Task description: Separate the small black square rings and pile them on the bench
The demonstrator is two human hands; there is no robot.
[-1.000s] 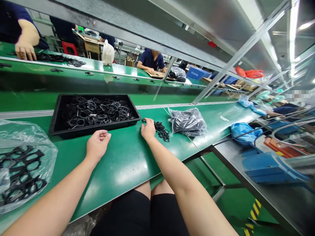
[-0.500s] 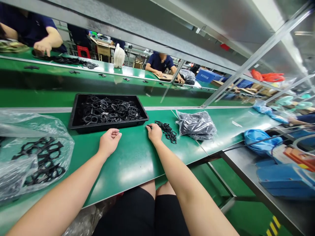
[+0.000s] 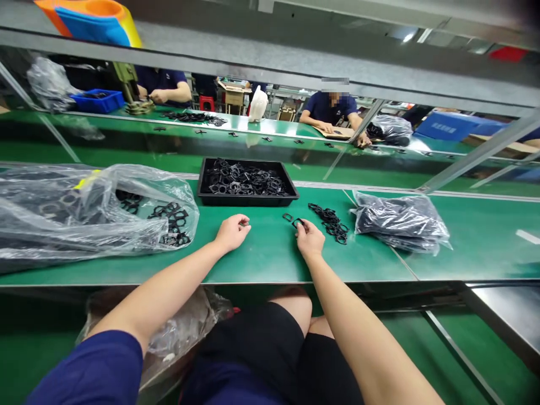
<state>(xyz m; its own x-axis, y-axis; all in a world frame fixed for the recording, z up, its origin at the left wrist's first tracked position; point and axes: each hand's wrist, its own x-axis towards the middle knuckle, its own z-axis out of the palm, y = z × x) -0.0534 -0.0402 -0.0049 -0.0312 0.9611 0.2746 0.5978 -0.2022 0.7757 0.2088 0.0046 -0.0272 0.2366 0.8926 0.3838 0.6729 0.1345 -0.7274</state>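
My right hand [image 3: 310, 239] pinches a small black ring-shaped plastic part [image 3: 297, 223] between thumb and fingertips, just above the green worktop. Another black ring part [image 3: 287, 217] lies by itself on the worktop, left of those fingertips. To the right of this hand is a loose pile of black ring parts [image 3: 331, 222]. My left hand [image 3: 233, 232] rests near the worktop with loosely curled fingers, the thumb a little apart, and nothing visible in it. Beyond both hands stands a black tray [image 3: 248, 200] full of similar parts.
A large clear plastic bag [image 3: 109, 230] with black parts covers the left of the worktop [image 3: 261, 261]. Right of the pile lies a filled plastic bag [image 3: 400, 222]. Behind, a conveyor [image 3: 169, 147] carries spaced black parts, with co-workers beyond. A metal shelf [image 3: 236, 62] hangs overhead.
The view has swung left, bringing more of the big bag into sight. A single ring part now lies beside my right fingertips, and the ring part in that hand shows clearly.
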